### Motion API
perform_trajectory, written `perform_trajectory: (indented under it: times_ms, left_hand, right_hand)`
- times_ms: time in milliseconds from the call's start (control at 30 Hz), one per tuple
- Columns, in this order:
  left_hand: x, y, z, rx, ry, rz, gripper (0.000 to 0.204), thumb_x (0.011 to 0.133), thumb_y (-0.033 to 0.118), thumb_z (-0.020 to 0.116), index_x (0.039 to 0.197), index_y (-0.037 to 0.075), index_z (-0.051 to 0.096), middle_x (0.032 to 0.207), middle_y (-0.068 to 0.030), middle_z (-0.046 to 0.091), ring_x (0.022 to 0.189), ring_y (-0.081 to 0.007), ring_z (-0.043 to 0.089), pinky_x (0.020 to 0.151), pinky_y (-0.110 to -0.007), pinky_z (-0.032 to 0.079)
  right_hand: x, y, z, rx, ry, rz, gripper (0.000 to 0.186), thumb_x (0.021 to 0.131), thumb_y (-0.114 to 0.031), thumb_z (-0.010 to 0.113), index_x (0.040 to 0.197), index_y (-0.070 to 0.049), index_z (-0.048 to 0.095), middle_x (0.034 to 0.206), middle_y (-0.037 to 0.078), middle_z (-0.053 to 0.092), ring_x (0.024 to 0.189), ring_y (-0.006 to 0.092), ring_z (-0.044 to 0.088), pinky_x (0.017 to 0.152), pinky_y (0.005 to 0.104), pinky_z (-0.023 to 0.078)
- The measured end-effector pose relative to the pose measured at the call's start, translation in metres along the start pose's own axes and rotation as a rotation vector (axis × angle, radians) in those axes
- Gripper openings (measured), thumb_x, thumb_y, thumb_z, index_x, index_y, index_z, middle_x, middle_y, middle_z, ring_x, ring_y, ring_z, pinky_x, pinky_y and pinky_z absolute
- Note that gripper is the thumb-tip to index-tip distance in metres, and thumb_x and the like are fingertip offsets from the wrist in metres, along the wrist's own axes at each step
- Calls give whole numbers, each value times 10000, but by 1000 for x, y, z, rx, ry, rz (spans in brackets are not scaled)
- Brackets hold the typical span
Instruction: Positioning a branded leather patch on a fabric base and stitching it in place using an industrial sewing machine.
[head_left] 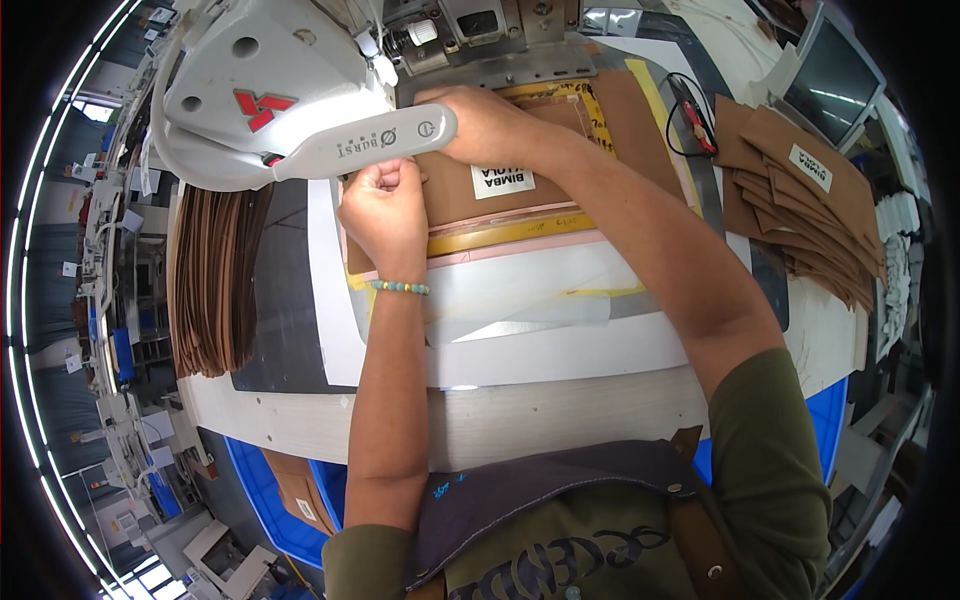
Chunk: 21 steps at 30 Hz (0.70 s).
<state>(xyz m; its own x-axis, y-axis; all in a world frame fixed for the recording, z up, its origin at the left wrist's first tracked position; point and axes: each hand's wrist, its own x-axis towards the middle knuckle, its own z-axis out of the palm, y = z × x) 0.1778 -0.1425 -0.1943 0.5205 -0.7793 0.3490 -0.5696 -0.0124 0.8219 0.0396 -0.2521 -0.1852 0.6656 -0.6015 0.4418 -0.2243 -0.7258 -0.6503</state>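
Observation:
My left hand [385,215] is closed at the left edge of a brown panel, its fingertips curled together just below a grey lamp arm; what they hold, if anything, is too small to make out. My right hand [485,125] reaches over the same brown panel [450,205] toward the sewing machine [270,85]. The lamp [370,140] hides its fingers. A white label [505,182] lies on the panel below my right wrist. The panel sits in a flat template [510,232] edged with yellow and pink strips, under the machine head.
A stack of brown panels [215,280] stands at the left. More brown pieces [800,190], the top one labelled, lie fanned at the right. A small red-handled tool [692,115] and a monitor [835,75] are at the far right. Blue bins [265,500] sit below the table.

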Motion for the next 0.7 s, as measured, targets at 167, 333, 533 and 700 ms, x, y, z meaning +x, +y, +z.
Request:
perform_trajectory:
  times_ms: [167, 333, 533, 700]
  left_hand:
    - [-2, 1, -1, 0, -2, 2, 105, 897, 66, 748, 886, -38, 759, 769, -85, 763, 693, -110, 708, 694, -248, 547]
    - [-2, 0, 0, -18, 7, 10, 96, 904, 57, 743, 882, -35, 758, 760, -77, 758, 692, -101, 700, 688, -242, 541]
    - [-1, -2, 1, -11, 26, 33, 97, 900, 60, 755, 880, -35, 761, 758, -74, 757, 688, -103, 702, 675, -245, 544]
    - [-1, -1, 2, -12, 46, 26, 105, 879, 74, 753, 857, -28, 762, 740, -86, 755, 662, -121, 699, 663, -268, 545]
  right_hand:
    - [-1, 1, 0, -2, 9, -24, 172, 912, -140, 657, 1024, -19, 706, 1048, 107, 695, 959, 348, 664, 846, 404, 530]
    - [-1, 2, 1, 0, 11, -42, 173, 914, -144, 658, 1030, -26, 708, 1049, 109, 693, 959, 350, 662, 843, 407, 529]
    - [0, 2, 1, 0, 1, -29, 176, 915, -147, 654, 1047, -45, 710, 1040, 105, 688, 963, 354, 655, 841, 412, 526]
    - [0, 1, 0, -18, -4, -17, 168, 917, -131, 642, 1048, -45, 705, 1040, 99, 687, 964, 346, 656, 842, 404, 527]
